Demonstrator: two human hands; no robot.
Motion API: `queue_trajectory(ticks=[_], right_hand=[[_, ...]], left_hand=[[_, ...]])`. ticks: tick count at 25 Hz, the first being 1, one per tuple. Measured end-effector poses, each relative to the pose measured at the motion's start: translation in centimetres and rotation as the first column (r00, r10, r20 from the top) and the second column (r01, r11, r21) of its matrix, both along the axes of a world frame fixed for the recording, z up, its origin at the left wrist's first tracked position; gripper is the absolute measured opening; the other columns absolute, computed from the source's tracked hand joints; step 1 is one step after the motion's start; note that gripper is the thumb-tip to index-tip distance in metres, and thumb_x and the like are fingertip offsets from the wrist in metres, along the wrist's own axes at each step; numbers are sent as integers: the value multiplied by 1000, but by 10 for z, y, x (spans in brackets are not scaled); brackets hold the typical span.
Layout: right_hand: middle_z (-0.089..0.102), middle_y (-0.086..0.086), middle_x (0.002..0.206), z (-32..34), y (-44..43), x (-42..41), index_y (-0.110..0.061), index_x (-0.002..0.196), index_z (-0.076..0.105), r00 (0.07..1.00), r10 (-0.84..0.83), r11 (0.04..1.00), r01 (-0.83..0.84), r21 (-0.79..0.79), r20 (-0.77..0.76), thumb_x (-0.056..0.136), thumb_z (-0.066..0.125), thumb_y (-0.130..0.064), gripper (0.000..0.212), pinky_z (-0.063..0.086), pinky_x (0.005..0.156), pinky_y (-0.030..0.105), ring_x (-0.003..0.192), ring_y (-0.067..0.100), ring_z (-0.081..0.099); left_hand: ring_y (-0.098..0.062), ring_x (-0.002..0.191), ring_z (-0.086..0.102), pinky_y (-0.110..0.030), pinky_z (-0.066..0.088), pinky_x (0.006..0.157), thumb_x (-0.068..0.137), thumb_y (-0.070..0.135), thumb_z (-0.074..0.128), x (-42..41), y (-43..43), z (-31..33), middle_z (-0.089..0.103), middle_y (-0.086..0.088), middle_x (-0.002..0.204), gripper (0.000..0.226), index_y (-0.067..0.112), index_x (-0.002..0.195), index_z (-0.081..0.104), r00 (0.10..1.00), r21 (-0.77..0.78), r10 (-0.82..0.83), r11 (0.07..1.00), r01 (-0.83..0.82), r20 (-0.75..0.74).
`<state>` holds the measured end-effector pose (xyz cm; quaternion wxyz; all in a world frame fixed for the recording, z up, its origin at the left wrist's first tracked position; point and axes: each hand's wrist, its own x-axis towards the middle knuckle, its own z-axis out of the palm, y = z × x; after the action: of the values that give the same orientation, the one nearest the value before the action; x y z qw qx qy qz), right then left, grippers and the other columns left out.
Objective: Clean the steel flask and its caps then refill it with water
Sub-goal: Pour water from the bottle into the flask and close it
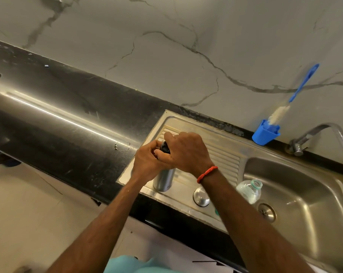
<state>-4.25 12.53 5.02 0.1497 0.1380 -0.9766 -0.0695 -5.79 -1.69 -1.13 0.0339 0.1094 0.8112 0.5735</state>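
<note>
flask (pixel 163 180) silver | cap (pixel 164 147) black | brush holder (pixel 265 133) blue | wristband (pixel 207 173) red

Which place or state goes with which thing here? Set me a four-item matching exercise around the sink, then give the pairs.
Things:
1. steel flask
2. bottle brush
3. plastic bottle
4. steel cap

Places or states:
A. clear, open-mouthed, no cap on
B. stands in the blue holder by the wall
C. upright on the drainboard, gripped near its top by the left hand and right hand
D. sits untouched on the sink's front rim

Pairs: 1-C, 2-B, 3-A, 4-D
</note>
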Motion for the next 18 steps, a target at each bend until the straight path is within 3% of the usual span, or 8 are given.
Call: queue_trajectory(ticks=[2, 4, 6, 9, 12, 14, 16, 18], right_hand=[[41, -3, 51, -2, -10, 3, -19, 77, 60, 989, -111, 994, 112, 8, -97, 92, 37, -71, 59, 28, 55, 28, 44, 13, 36], [39, -3, 52, -2, -24, 8, -19, 78, 57, 964, -252, 967, 247, -65, -82, 93, 38, -70, 56, 31, 55, 28, 45, 14, 37], [46, -3, 61, -1, -31, 11, -19, 89, 55, 930, -365, 919, 368, -144, 48, 93, 36, -71, 55, 35, 57, 29, 54, 15, 45], [59, -2, 82, 8, -18, 18, -20, 108, 54, 908, -290, 892, 371, -257, 302, 86, 28, -84, 72, 45, 68, 33, 75, 18, 60], [65, 4, 128, 9, 23, 27, -34, 140, 44, 797, -185, 757, 489, -434, 575, 74, 14, -93, 93, 49, 93, 43, 113, 26, 63], [58, 5, 140, -8, 49, 33, -36, 144, 41, 739, -291, 775, 554, -303, 607, 84, 28, -85, 78, 48, 99, 47, 122, 29, 57], [57, 7, 140, -32, 64, 38, -32, 140, 47, 641, -380, 838, 544, -46, 667, 90, 59, -60, 58, 48, 99, 46, 122, 30, 56], [57, 6, 138, -56, 67, 45, -28, 137, 52, 522, -430, 865, 471, 171, 737, 82, 78, -35, 62, 49, 99, 43, 121, 31, 58]], left_hand=[[-10, 68, 67, -27, 59, 59, 71, 29, 87, 4, 5, 3, 67, 10, 70, 28, 31, 78, 60, 994, -74, 68, 994, -75, -81], [-13, 70, 66, -29, 58, 59, 80, 27, 81, 6, 11, 5, 64, 13, 72, 22, 27, 81, 59, 986, -105, 107, 987, -120, -126], [-13, 71, 65, -37, 59, 61, 81, 29, 80, 6, 12, 1, 61, 15, 74, 23, 24, 84, 58, 985, -120, 116, 984, -131, -124], [-7, 71, 67, -38, 60, 63, 62, 48, 87, 6, 8, -5, 67, 12, 79, 47, 23, 92, 61, 992, -83, 43, 995, -53, -118], [-4, 83, 71, -37, 62, 75, 50, 56, 88, 7, 4, -8, 73, 13, 91, 65, 32, 104, 60, 998, -9, 24, 1000, -25, -51], [-2, 86, 70, -38, 62, 77, 50, 57, 89, 7, 3, -11, 73, 14, 95, 65, 35, 102, 57, 999, 2, 19, 1000, -19, -34], [-1, 88, 70, -37, 62, 79, 52, 53, 91, 7, 3, -11, 72, 15, 97, 63, 36, 102, 56, 999, 2, 9, 1000, -9, -36], [2, 88, 69, -34, 62, 79, 55, 46, 94, 6, 3, -11, 72, 16, 97, 61, 36, 101, 56, 1000, 11, 5, 1000, -5, -29]])
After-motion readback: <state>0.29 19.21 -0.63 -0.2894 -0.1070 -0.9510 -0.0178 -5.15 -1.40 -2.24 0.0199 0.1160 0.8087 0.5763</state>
